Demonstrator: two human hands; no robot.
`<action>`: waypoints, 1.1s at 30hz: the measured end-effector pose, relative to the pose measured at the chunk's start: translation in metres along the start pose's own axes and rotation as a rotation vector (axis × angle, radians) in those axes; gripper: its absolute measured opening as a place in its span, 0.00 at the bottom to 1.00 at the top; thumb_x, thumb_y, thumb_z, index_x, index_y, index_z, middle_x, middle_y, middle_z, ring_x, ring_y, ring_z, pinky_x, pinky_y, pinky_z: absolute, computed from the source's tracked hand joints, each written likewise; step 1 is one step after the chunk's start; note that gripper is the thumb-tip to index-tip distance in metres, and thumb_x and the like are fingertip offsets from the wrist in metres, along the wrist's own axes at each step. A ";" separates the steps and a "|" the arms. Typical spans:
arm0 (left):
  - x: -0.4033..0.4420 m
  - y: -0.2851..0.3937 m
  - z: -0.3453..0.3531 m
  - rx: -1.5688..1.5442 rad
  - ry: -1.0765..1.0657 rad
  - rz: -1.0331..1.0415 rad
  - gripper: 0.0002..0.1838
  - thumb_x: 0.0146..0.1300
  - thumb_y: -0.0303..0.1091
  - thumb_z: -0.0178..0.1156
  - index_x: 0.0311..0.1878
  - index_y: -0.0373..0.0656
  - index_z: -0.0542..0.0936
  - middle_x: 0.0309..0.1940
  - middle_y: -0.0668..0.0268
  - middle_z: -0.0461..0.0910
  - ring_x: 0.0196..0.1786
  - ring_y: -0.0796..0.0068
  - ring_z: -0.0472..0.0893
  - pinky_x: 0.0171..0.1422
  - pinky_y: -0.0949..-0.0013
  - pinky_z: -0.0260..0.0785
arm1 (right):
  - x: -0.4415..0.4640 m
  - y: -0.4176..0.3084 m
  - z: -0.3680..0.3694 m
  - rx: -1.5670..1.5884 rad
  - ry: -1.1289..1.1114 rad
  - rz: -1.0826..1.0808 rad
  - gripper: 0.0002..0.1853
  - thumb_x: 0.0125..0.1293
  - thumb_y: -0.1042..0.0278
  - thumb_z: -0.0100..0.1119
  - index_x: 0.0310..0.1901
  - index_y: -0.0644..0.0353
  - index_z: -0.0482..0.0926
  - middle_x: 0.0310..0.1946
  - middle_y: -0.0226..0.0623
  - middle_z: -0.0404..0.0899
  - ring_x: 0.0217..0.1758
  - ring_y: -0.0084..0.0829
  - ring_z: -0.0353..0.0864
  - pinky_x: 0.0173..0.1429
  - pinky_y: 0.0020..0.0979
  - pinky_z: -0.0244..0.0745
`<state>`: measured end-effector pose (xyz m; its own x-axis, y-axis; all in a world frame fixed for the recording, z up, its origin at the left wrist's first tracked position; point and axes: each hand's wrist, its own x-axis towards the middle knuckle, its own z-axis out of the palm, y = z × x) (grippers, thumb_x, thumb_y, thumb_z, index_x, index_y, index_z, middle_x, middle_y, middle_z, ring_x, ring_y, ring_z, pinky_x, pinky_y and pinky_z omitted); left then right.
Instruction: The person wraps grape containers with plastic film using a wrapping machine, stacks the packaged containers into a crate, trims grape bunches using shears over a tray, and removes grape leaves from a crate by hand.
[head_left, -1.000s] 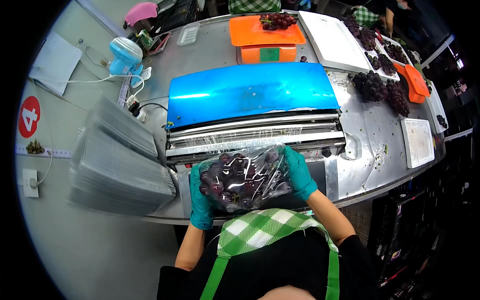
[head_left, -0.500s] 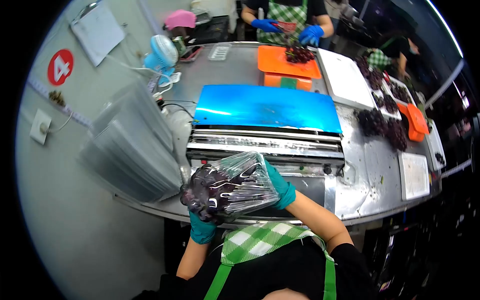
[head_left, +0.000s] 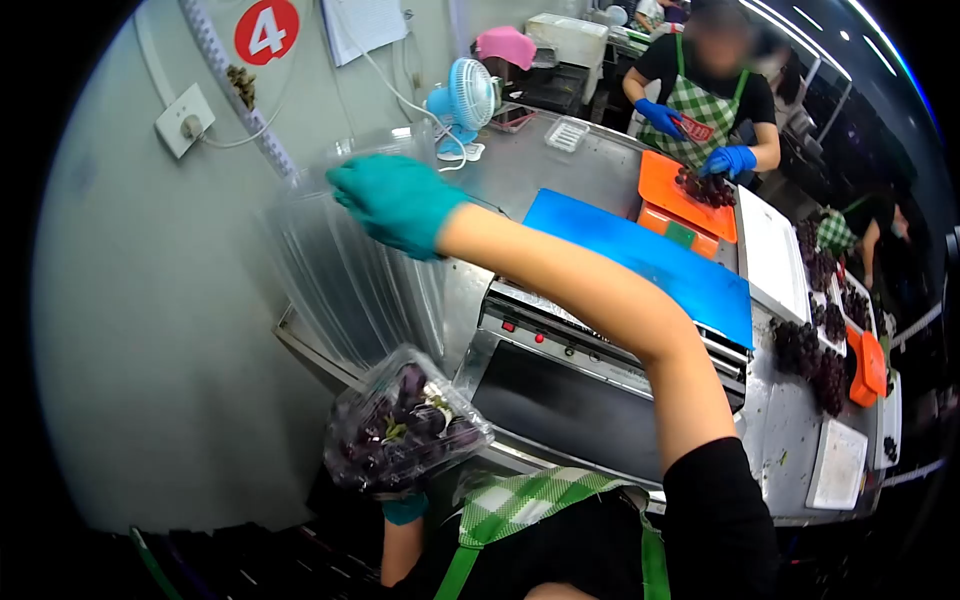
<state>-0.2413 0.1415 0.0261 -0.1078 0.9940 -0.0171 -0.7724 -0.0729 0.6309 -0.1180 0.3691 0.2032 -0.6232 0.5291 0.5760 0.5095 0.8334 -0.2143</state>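
A clear plastic pack of dark grapes (head_left: 415, 425) is tilted at the table's front left edge. Supporting it from below is my left hand (head_left: 404, 508), in a teal glove; its fingers are mostly hidden behind the pack. My right hand (head_left: 395, 203), also gloved in teal, stretches across to the left, at the top of a tall stack of clear plastic containers (head_left: 375, 290). Its fingers bend downward, and I cannot see whether they grip a container.
A wrapping machine with a blue cover (head_left: 640, 265) and dark plate (head_left: 560, 400) lies under my right arm. Behind stand a blue fan (head_left: 465, 100) and an orange scale (head_left: 690, 200). A co-worker in blue gloves (head_left: 728, 160) handles grapes there. More grapes (head_left: 810, 365) lie right.
My right hand has left the grape pack and swung up and left to the container stack. My left hand has lowered the pack leftward and turned it. The view has shifted left.
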 end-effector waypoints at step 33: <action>0.028 -0.020 0.072 1.671 -0.430 1.158 0.40 0.47 0.53 0.64 0.55 0.31 0.64 0.50 0.51 0.69 0.46 0.58 0.75 0.54 0.59 0.69 | -0.401 -0.090 -0.045 -0.521 -0.171 0.504 0.04 0.50 0.70 0.49 0.29 0.54 0.70 0.17 0.32 0.69 0.22 0.32 0.72 0.27 0.32 0.65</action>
<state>-0.1835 0.1769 0.0689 0.2935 0.5232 0.8000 0.7377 -0.6562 0.1585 0.1124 0.0744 0.0270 -0.3011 0.8802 0.3668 0.9470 0.3213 0.0063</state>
